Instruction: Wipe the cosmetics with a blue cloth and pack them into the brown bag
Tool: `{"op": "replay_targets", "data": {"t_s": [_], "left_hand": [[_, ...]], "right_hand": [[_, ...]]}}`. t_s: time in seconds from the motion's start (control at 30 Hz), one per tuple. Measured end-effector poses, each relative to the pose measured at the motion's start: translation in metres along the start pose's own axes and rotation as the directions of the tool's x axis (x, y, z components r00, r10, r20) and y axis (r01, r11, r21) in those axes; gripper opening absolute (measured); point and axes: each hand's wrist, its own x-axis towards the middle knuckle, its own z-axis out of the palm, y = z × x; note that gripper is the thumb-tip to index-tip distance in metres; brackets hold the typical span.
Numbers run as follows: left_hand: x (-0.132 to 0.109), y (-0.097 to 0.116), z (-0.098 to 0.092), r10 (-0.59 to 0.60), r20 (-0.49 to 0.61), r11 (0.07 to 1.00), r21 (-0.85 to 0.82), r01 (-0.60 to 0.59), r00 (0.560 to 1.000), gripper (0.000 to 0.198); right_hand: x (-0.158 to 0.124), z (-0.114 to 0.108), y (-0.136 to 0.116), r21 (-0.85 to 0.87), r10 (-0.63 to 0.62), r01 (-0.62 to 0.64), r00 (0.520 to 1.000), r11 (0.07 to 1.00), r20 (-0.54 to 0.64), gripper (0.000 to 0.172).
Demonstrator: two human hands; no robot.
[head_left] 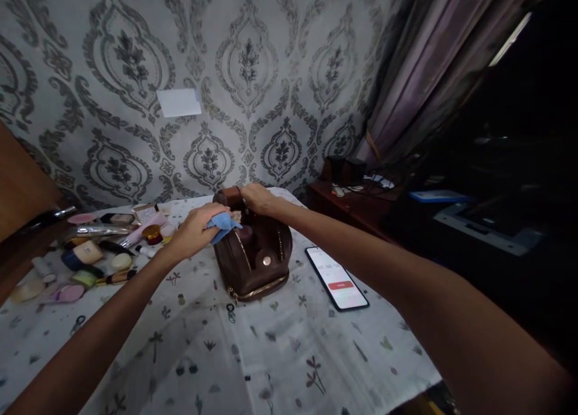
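- The left hand [197, 227] is closed around a small blue cloth [223, 224]. The fingers curl over it and press it against the upper left side of a brown bag [259, 261].
- The right hand [254, 197] is closed over the far top of the bag, seemingly gripping its handle or top edge — what lies under the fingers is hidden.
- The bag stands upright near the middle of the worktop [271, 355], which is covered by a pale sheet printed with small plants. Gold zips run along the bag's front and base, and a round snap shows on its face.
- This looks like wiping the bag down. It would likely go best with the right hand holding firm so the bag does not slide on the sheet. The cloth should stay flat under the fingers and move in short strokes, easing round the zips and snap so it does not catch.
- A phone [336, 277] lies face up just right of the bag, not touching it, with its screen lit.
- Cosmetics [90, 252] — compacts, tubes, brushes — are scattered at the left of the worktop, near the left forearm.
- Behind is grey patterned wallpaper [280, 53], with a dark curtain [419, 71] to the right.
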Motion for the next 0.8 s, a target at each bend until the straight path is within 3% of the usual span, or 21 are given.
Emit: {"op": "replay_targets", "data": {"t_s": [0.47, 0.8], "left_hand": [[0.002, -0.004, -0.003, -0.009, 0.001, 0.998, -0.064, 0.009, 1.000, 0.033], [-0.004, -0.003, -0.004, -0.058, -0.019, 0.987, -0.149, 0.055, 0.998, 0.033]], "right_hand": [[0.024, 0.019, 0.003, 0.031, 0.065, -0.065, 0.998, 0.997, 0.011, 0.037], [0.026, 0.014, 0.004, 0.030, 0.014, -0.015, 1.000, 0.999, 0.026, 0.034]]}}
